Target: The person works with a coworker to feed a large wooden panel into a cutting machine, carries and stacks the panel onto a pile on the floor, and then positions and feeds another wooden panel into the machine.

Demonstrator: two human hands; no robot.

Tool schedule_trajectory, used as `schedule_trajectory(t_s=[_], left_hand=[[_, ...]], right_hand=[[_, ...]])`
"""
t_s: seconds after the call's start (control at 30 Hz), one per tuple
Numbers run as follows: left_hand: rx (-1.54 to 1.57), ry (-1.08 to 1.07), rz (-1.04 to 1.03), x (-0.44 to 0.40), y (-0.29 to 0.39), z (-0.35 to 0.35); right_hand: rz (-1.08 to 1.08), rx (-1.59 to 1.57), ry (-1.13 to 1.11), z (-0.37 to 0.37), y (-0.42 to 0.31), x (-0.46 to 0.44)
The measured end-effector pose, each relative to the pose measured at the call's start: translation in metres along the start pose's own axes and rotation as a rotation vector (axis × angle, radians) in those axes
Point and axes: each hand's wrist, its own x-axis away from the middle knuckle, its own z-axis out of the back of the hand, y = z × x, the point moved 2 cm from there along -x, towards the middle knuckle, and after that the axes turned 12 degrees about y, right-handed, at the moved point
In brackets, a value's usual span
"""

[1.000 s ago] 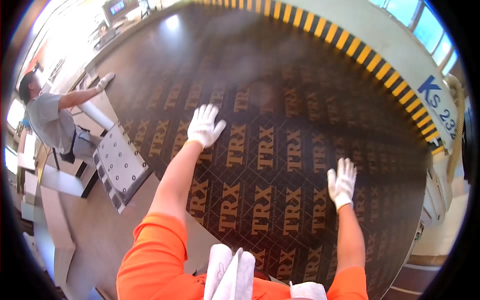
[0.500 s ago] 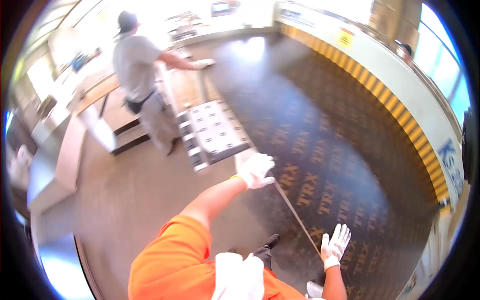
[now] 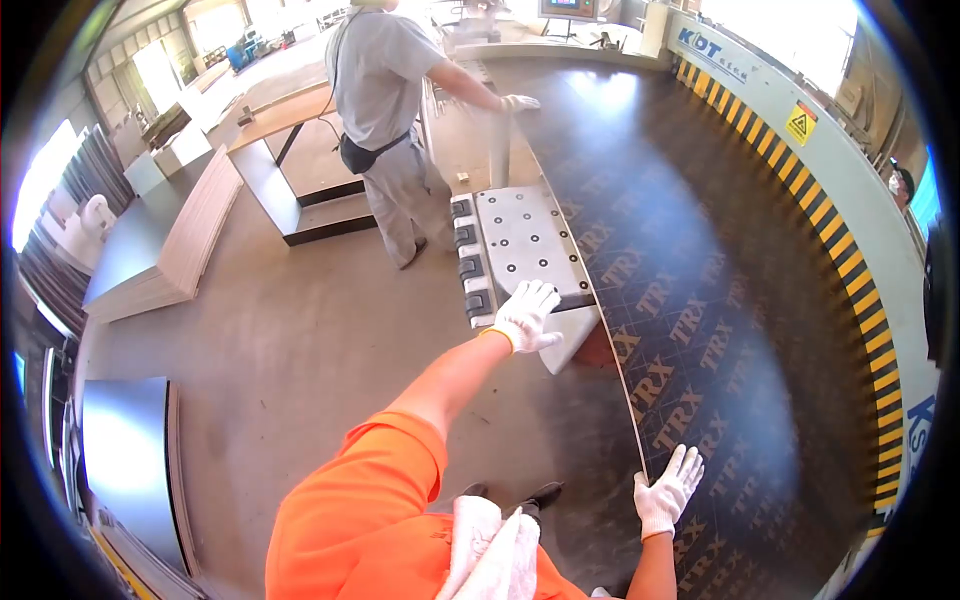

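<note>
A large dark board printed with TRX [image 3: 690,330] lies flat on my right side, its pale edge running away from me. My right hand [image 3: 669,490], in a white glove, lies on the board near that edge with its fingers spread and its thumb apart. My left hand [image 3: 527,316], also gloved, is open at the near end of a grey support table [image 3: 520,235] dotted with round black-and-white inserts. Whether it touches the table I cannot tell. Black blocks [image 3: 470,268] line the table's left side.
A co-worker in grey [image 3: 385,90] stands at the far left, one gloved hand [image 3: 520,103] on the board's edge. A machine beam with yellow-black stripes [image 3: 830,215] borders the board. Stacked panels [image 3: 175,255] and leaning sheets [image 3: 128,465] stand left. Another person [image 3: 901,185] is behind the beam.
My view has shifted left and sharpened. My left hand has come off the board's edge to the support table's near end. My right hand stays on the board.
</note>
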Motion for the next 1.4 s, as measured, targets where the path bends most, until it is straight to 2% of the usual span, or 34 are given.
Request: schedule_trajectory(t_s=[0.13, 0.27, 0.33, 0.5, 0.77, 0.83, 0.93, 1.1, 1.27, 1.4], left_hand=[[-0.025, 0.074, 0.010, -0.032, 0.002, -0.027], [0.059, -0.032, 0.048, -0.079, 0.006, -0.046], [0.005, -0.075, 0.060, -0.093, 0.009, -0.053], [-0.005, -0.084, 0.060, -0.087, 0.001, -0.069], [-0.010, -0.163, 0.086, -0.093, -0.011, -0.053], [0.005, -0.112, 0.098, -0.110, -0.005, -0.070], [-0.023, -0.196, 0.039, -0.169, 0.020, -0.066], [-0.082, -0.083, 0.021, -0.230, 0.057, -0.119], [-0.043, -0.027, 0.073, -0.220, 0.058, -0.137], [-0.010, -0.026, 0.072, -0.214, 0.044, -0.144]], right_hand=[[0.004, 0.000, 0.011, 0.000, -0.006, -0.003], [0.014, 0.012, 0.034, -0.002, -0.007, -0.010], [0.019, 0.014, 0.035, 0.000, -0.005, -0.016], [-0.005, -0.005, 0.038, 0.003, -0.009, -0.016], [-0.003, -0.027, 0.111, 0.006, -0.019, -0.009], [0.000, -0.040, 0.121, 0.002, 0.000, -0.030], [0.017, -0.040, 0.136, -0.002, 0.042, -0.087], [0.015, -0.013, 0.141, -0.016, 0.127, -0.175], [0.007, -0.025, 0.141, -0.022, 0.147, -0.181], [0.097, -0.051, 0.178, -0.033, 0.156, -0.185]])
